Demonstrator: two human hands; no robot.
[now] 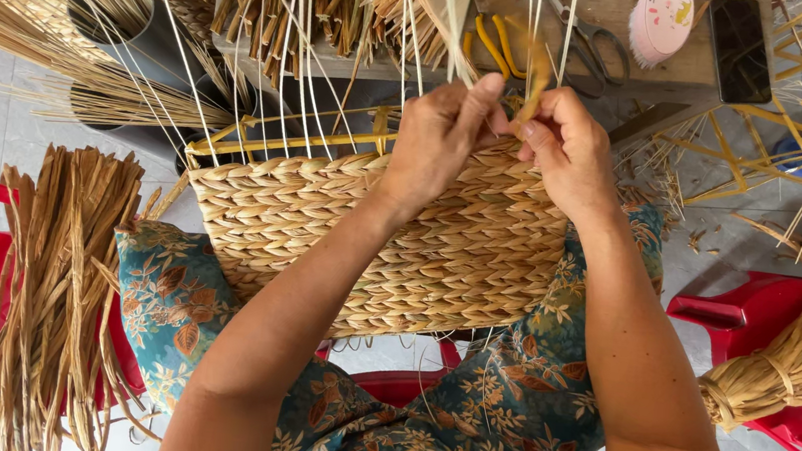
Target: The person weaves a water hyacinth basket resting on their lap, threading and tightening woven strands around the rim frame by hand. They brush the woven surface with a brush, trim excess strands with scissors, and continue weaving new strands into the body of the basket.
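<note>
Weaving looks well along: many braided rows stand finished on the basket lying across the lap, while bare spokes rise unwoven above the rim. Left hand and right hand, grips clenched, pinch a strand at the top edge.

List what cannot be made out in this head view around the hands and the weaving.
- Working edge of the tan woven straw basket panel: hidden behind the left hand and right hand.
- Strand pinched at the fingertips: blurred; its path is unclear.
- Grey-handled scissors: tips covered by upright stakes.
- Dark flat phone-like slab: cut off by the top edge.
- Bundle of dried straw: runs off the bottom edge.
</note>
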